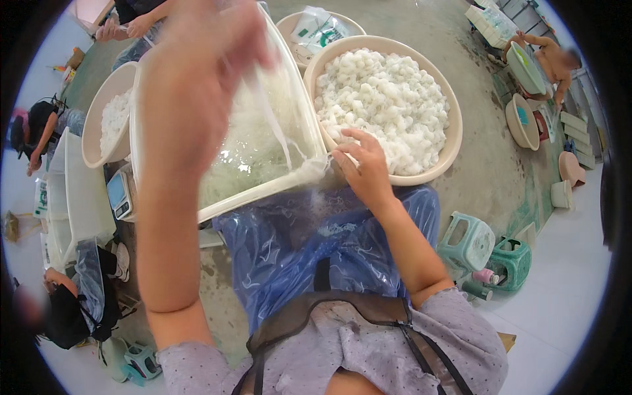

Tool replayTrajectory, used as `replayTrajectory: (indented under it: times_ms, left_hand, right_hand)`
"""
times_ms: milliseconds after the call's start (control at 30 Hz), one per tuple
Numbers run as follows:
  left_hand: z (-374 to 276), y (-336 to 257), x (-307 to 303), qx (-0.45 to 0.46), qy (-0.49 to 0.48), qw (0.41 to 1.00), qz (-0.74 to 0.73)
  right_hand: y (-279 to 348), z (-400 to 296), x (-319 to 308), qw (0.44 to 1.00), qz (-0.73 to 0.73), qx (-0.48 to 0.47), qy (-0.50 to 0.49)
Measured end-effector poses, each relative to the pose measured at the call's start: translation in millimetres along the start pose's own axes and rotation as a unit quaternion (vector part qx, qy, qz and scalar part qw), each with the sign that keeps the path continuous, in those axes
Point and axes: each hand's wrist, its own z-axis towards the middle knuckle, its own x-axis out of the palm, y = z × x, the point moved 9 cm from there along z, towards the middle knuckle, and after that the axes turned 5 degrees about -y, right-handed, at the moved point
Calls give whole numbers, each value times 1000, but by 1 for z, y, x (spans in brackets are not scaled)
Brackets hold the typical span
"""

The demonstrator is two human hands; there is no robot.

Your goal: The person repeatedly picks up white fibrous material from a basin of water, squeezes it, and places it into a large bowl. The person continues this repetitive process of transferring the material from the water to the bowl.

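Note:
My left hand, raised high over the white tub, is blurred by motion. A thin white strand of fibre, likely silk, runs from its fingers down to the tub's near right corner. A clump of the same white fibre drapes over that corner. Beside the clump is my right hand, its fingers apart and the fingertips close to the rim; whether they touch the fibre is unclear. Cloudy water with loose fibre fills the tub. A round beige basin heaped with wet white cocoons stands to the right.
Another beige basin and a digital scale are at the left. A co-worker's hands show beyond the tub. Other people work at both sides. Plastic stools stand at the right. A blue plastic apron covers my lap.

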Motion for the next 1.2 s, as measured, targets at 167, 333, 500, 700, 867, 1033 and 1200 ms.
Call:
replayTrajectory:
  times_ms: [167, 333, 500, 700, 867, 1033, 1200]
  left_hand:
    - [-65, 117, 34, -230, -64, 966, -100]
    - [-70, 69, 61, -242, 35, 852, -463]
    - [-57, 83, -4, -124, -105, 823, -544]
    - [-141, 91, 1, -85, -302, 947, 72]
    - [-170, 143, 53, -202, -244, 923, -220]
    - [-157, 121, 72, -330, -83, 810, -477]
    - [-115, 50, 36, -253, 81, 956, -123]
  right_hand:
    - [74, 46, -22, 993, 106, -45, -11]
    - [60, 28, 34, 744, 595, 300, 53]
    - [131, 36, 19, 937, 327, -9, 122]
    - [95, 55, -5, 993, 47, -102, -42]
    - [108, 29, -6, 989, -37, -140, -21]
    - [59, 22, 7, 838, 448, 313, 15]
    - [129, 57, -46, 971, 166, -106, 134]
